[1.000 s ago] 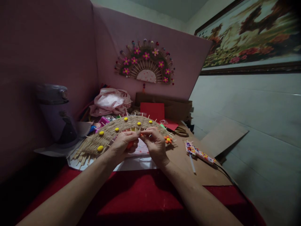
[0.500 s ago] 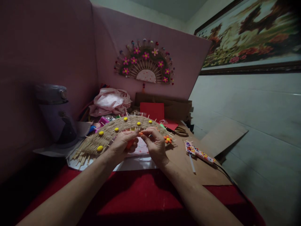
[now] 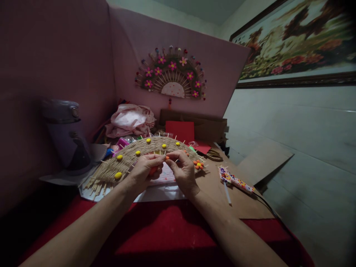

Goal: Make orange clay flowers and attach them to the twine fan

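My left hand (image 3: pixel 147 168) and my right hand (image 3: pixel 183 170) meet at the fingertips, with a small piece of orange clay (image 3: pixel 167 158) pinched between them. A larger orange lump (image 3: pixel 152 170) shows under the curled fingers of my left hand. Behind both hands lies a twine-wrapped fan (image 3: pixel 130 162) with thin sticks poking out of its edges. Several yellow dots sit on the twine, and an orange flower with a yellow centre (image 3: pixel 198 164) is at its right end. Pink-spotted material (image 3: pixel 166 175) shows below the hands.
A flower-patterned glue gun (image 3: pixel 236 181) lies on cardboard (image 3: pixel 241 207) at the right, its cord trailing off. A purple bottle (image 3: pixel 66 137) stands at the left. Behind are bundled cloth (image 3: pixel 130 120), red paper (image 3: pixel 180 131) and a finished fan (image 3: pixel 172 74) on the pink panel.
The fingertips have shifted slightly around the small orange piece. My left hand's fingers sit a little differently; the fan and other objects have not moved.
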`<action>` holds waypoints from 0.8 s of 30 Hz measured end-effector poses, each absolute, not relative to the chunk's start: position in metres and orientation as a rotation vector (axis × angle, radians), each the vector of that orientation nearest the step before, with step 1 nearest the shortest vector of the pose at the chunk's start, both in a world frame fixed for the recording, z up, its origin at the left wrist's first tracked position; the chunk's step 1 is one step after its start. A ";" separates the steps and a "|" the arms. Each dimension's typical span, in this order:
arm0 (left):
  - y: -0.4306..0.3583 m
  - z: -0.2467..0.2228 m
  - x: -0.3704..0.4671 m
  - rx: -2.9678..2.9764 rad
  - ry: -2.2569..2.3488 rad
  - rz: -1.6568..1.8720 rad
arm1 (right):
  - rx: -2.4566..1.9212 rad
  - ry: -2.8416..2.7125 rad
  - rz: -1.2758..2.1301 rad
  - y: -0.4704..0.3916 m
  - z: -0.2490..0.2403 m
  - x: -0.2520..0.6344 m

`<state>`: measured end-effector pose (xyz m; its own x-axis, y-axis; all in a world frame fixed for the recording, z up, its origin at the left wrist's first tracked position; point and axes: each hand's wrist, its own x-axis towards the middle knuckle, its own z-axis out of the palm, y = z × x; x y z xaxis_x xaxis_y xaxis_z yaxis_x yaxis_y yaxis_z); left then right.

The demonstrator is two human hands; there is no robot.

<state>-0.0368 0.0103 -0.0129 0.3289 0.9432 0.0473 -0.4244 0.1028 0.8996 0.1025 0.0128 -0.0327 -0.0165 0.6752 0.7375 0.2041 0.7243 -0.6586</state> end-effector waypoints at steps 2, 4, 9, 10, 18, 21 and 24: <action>0.010 -0.013 -0.037 0.992 0.658 1.117 | -0.727 -1.574 0.424 0.013 -0.033 0.102; 0.010 -0.013 -0.037 0.993 0.666 1.114 | -0.721 -1.581 0.405 0.013 -0.033 0.102; 0.010 -0.013 -0.037 1.007 0.651 1.132 | -0.732 -1.602 0.403 0.013 -0.032 0.102; 0.010 -0.013 -0.037 1.002 0.652 1.133 | -0.724 -1.594 0.399 0.013 -0.032 0.102; 0.011 -0.014 -0.037 0.999 0.650 1.128 | -0.724 -1.606 0.396 0.013 -0.033 0.103; 0.011 -0.014 -0.036 0.995 0.664 1.114 | -0.703 -1.582 0.388 0.013 -0.033 0.102; 0.011 -0.015 -0.036 1.001 0.674 1.111 | -0.721 -1.579 0.400 0.014 -0.034 0.103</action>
<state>-0.0364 0.0106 -0.0150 0.3289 0.9438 0.0316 -0.4073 0.1115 0.9065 0.1027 0.0140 -0.0339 -0.0111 0.6535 0.7569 0.2138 0.7409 -0.6366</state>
